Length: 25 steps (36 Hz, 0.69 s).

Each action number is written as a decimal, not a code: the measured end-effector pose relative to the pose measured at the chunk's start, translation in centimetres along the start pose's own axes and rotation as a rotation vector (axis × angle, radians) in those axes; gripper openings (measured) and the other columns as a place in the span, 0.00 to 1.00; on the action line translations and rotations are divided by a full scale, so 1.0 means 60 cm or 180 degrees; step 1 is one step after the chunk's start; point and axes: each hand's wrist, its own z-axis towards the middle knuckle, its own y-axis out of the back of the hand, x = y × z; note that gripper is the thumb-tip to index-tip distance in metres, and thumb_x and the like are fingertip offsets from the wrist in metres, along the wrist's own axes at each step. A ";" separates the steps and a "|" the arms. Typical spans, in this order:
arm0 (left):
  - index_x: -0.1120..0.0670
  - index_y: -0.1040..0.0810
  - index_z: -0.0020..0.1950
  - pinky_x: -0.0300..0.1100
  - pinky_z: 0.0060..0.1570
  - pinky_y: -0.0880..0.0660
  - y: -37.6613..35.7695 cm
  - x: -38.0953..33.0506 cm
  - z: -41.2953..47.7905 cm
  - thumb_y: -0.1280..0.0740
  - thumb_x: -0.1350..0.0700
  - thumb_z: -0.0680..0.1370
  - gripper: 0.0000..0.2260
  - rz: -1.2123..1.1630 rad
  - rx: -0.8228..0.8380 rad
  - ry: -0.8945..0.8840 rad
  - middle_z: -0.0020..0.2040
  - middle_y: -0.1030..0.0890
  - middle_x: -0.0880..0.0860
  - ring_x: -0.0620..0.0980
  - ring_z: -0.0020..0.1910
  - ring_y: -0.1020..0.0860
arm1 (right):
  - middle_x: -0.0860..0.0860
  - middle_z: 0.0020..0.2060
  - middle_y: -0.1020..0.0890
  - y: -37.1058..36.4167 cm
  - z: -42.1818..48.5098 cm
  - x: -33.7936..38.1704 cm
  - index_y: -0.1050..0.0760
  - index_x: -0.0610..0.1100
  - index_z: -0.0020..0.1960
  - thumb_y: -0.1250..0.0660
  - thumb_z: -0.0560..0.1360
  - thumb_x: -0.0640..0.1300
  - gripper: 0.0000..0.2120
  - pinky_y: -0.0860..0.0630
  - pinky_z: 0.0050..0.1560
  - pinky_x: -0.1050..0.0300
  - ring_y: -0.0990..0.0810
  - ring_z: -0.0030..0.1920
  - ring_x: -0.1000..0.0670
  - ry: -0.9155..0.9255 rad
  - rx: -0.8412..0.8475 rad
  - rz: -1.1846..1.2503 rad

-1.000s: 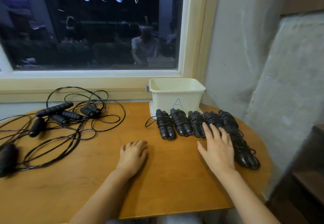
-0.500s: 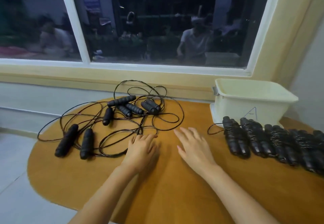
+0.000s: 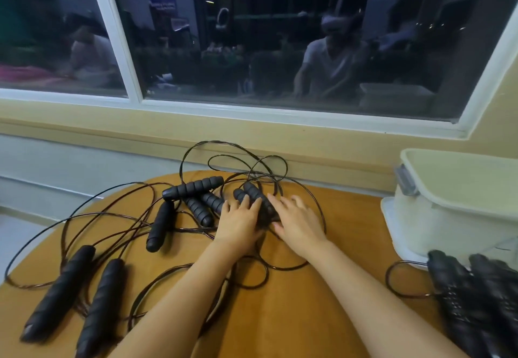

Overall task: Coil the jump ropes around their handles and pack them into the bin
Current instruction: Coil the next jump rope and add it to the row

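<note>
Where cords [image 3: 193,229] tangle, eight loose handles [image 3: 193,188]

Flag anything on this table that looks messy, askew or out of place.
The uncoiled jump ropes lie in one tangle on the left half of the table, cords crossing, one loop standing up past the far edge. A loose cord loop sticks out from the leftmost coiled bundle by the bin. Nothing looks damaged.

I've got the left hand [image 3: 238,224] and right hand [image 3: 298,224] resting on two handles [image 3: 251,190]; rope [image 3: 213,141] loops beyond the fingertips [image 3: 246,202].
</note>
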 end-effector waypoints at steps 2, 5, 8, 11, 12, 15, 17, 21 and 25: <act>0.49 0.46 0.80 0.55 0.74 0.44 -0.006 0.000 0.011 0.39 0.44 0.81 0.30 0.0079 -0.0062 0.0017 0.79 0.42 0.57 0.60 0.75 0.37 | 0.49 0.74 0.32 -0.010 0.018 -0.005 0.51 0.54 0.80 0.41 0.83 0.49 0.30 0.37 0.72 0.47 0.42 0.77 0.43 0.0039 0.0060 0.0024; 0.47 0.42 0.79 0.51 0.70 0.38 -0.005 0.000 0.011 0.40 0.47 0.82 0.26 -0.0187 -0.0266 0.0027 0.78 0.38 0.56 0.59 0.70 0.30 | 0.52 0.70 0.26 -0.017 0.027 -0.007 0.45 0.55 0.80 0.39 0.82 0.47 0.28 0.42 0.75 0.47 0.38 0.75 0.46 0.0089 -0.0020 0.0130; 0.49 0.39 0.78 0.49 0.67 0.31 0.004 0.003 -0.004 0.36 0.50 0.81 0.26 -0.0886 -0.0457 0.0028 0.78 0.38 0.56 0.58 0.70 0.29 | 0.52 0.65 0.21 -0.014 0.015 -0.003 0.38 0.54 0.77 0.37 0.81 0.49 0.26 0.43 0.75 0.49 0.33 0.72 0.48 0.0225 -0.0347 0.0234; 0.51 0.36 0.77 0.47 0.69 0.33 0.018 -0.001 -0.042 0.32 0.54 0.79 0.27 -0.1363 -0.0728 -0.0177 0.78 0.37 0.55 0.55 0.73 0.32 | 0.51 0.49 0.14 0.004 -0.027 0.005 0.24 0.48 0.68 0.24 0.71 0.47 0.26 0.26 0.62 0.44 0.20 0.58 0.44 0.0304 -0.0929 0.0349; 0.51 0.35 0.77 0.45 0.70 0.34 0.022 -0.005 -0.060 0.31 0.56 0.78 0.28 -0.1520 -0.0812 -0.0276 0.78 0.37 0.54 0.54 0.74 0.33 | 0.51 0.43 0.14 0.013 -0.049 0.008 0.20 0.46 0.64 0.20 0.67 0.46 0.26 0.21 0.53 0.46 0.17 0.52 0.45 0.0299 -0.1156 0.0367; 0.51 0.32 0.75 0.28 0.68 0.40 0.032 -0.024 -0.127 0.28 0.59 0.76 0.28 -0.1957 -0.0972 -0.0637 0.78 0.38 0.51 0.46 0.74 0.36 | 0.53 0.38 0.15 0.043 -0.136 0.022 0.17 0.45 0.60 0.18 0.62 0.47 0.27 0.21 0.39 0.51 0.18 0.45 0.47 0.0302 -0.1567 0.0298; 0.51 0.29 0.73 0.21 0.64 0.42 0.032 -0.038 -0.177 0.27 0.61 0.75 0.27 -0.2159 -0.0962 -0.0844 0.76 0.40 0.47 0.41 0.73 0.41 | 0.54 0.39 0.15 0.057 -0.201 0.028 0.17 0.45 0.59 0.18 0.62 0.46 0.26 0.22 0.36 0.52 0.18 0.45 0.47 0.0223 -0.1679 0.0252; 0.48 0.28 0.69 0.28 0.69 0.40 0.020 -0.059 -0.270 0.26 0.61 0.73 0.26 -0.2361 -0.0614 -0.0934 0.74 0.38 0.45 0.43 0.77 0.43 | 0.55 0.40 0.15 0.063 -0.326 0.043 0.17 0.46 0.58 0.17 0.62 0.47 0.26 0.22 0.31 0.52 0.18 0.47 0.46 0.0013 -0.1638 0.0168; 0.46 0.31 0.67 0.22 0.60 0.35 0.012 -0.074 -0.353 0.29 0.67 0.73 0.27 -0.2714 0.0068 -0.0983 0.64 0.30 0.39 0.36 0.65 0.29 | 0.55 0.41 0.15 0.055 -0.423 0.075 0.16 0.47 0.57 0.17 0.61 0.48 0.25 0.23 0.30 0.55 0.19 0.47 0.47 -0.0139 -0.1488 0.0078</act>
